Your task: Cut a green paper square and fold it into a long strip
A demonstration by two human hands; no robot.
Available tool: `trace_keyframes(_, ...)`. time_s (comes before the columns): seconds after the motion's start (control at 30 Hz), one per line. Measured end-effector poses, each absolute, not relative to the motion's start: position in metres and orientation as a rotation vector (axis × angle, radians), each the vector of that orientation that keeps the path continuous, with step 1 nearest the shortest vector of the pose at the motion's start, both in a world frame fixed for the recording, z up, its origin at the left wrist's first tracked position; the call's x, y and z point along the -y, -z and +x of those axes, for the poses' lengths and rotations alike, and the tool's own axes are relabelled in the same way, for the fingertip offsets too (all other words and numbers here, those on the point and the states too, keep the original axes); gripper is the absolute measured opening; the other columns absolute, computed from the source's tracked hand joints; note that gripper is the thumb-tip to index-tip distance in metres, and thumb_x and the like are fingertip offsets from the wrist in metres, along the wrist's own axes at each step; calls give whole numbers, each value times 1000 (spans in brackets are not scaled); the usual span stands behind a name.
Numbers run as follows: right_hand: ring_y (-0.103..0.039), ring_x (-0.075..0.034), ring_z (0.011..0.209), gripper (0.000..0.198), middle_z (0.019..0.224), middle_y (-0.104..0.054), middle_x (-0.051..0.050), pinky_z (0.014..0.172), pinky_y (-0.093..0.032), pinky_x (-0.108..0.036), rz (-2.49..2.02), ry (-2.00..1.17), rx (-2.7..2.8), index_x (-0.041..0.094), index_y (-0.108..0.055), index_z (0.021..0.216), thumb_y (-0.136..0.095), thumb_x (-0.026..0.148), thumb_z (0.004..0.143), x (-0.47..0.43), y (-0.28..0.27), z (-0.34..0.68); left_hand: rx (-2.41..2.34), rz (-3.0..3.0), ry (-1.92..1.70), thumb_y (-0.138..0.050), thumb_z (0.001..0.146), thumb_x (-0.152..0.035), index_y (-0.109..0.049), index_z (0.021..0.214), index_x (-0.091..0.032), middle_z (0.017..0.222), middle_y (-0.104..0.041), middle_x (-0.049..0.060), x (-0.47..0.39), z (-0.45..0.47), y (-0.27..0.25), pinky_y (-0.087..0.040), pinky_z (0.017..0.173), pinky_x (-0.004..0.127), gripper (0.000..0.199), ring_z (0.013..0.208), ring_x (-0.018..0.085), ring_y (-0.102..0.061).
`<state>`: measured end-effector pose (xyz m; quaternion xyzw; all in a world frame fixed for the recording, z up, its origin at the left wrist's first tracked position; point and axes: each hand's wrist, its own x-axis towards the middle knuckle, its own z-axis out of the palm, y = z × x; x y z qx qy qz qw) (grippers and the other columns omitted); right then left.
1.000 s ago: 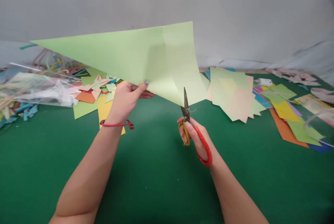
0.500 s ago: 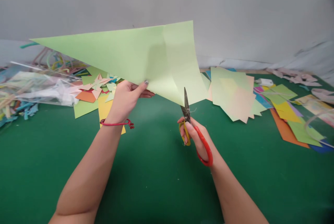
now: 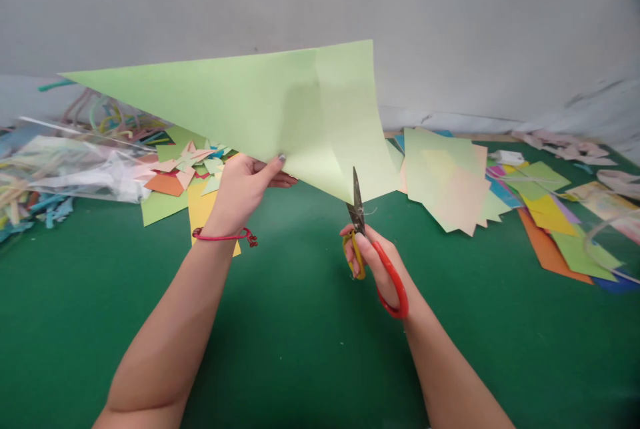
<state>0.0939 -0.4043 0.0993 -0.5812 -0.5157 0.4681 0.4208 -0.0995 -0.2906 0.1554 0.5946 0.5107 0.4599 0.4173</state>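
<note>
A large sheet of light green paper (image 3: 240, 102) is held up above the table, pinched at its lower edge by my left hand (image 3: 250, 189), thumb in front and fingers behind. My right hand (image 3: 377, 259) grips a pair of scissors (image 3: 391, 279) with one red and one yellow handle. Its blades meet the lower edge of the paper, one blade in front of the sheet. Part of the other blade is hidden behind the paper. A crease or bend runs down the sheet above the blades.
Stacked pale green and pink paper pieces (image 3: 450, 182) lie at the right, with coloured sheets (image 3: 555, 222) beyond them. A white block (image 3: 509, 157) sits behind those. To the left are cut paper scraps (image 3: 185, 165) and a clear plastic bag (image 3: 95, 172). A grey wall (image 3: 450, 29) stands behind.
Almost nothing differs. The paper's upper right corner has shifted very slightly right; both hands and the scissors stay in place.
</note>
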Motion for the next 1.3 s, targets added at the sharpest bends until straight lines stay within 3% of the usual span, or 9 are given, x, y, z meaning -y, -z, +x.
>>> trace_keyframes(1.3,-47,-10,48,42,64,-52,2,48,-42,-27,-1480,-1172,1313,21,-53,94,-38,59,85,405,-100,94,-1313,1528,-1099,-60,79,-39,-66,60,-14,61,-70,7,289,-101,-155,-58,69,28,32,62,18,-69)
